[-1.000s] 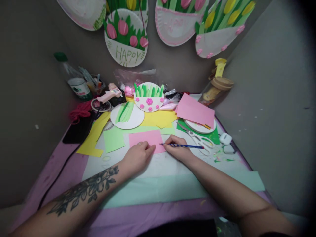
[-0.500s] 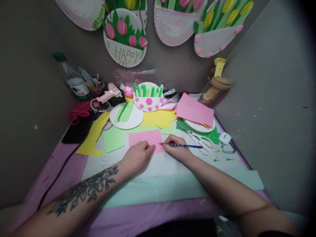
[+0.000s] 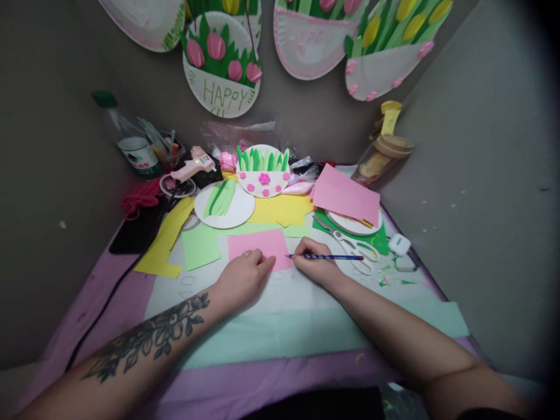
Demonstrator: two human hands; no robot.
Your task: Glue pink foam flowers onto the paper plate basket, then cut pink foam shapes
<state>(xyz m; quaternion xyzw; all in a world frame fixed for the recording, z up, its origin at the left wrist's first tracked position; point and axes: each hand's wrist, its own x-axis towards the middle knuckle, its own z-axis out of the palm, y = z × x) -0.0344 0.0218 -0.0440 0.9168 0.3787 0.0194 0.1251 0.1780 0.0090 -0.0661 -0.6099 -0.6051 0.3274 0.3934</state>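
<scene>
A sheet of pink paper [image 3: 258, 240] lies flat on the white table cover in front of me. My left hand [image 3: 248, 273] rests on its lower left part, fingers laid on the sheet and the thumb apart; nothing is in its grasp. Just right of the paper, my right hand [image 3: 317, 261] pinches a dark blue pencil [image 3: 336, 257]. The pencil lies nearly level, its tip at the sheet's right edge. I cannot make out any line on the paper. Beyond my right hand sit white-handled scissors [image 3: 361, 248], blades pointing away to the left.
A paper plate [image 3: 205, 204] with green strips lies behind the pink sheet, near a half-plate basket [image 3: 263, 175] with pink flowers. Left are a green sheet [image 3: 201, 248], yellow paper [image 3: 161, 251] and a glue gun [image 3: 195, 163]. More pink paper [image 3: 345, 195] and an earbud case [image 3: 399, 245] lie right.
My right hand and the pencil have shifted slightly to the right, with the tip now nearer the sheet's right edge. My left hand stays in place.
</scene>
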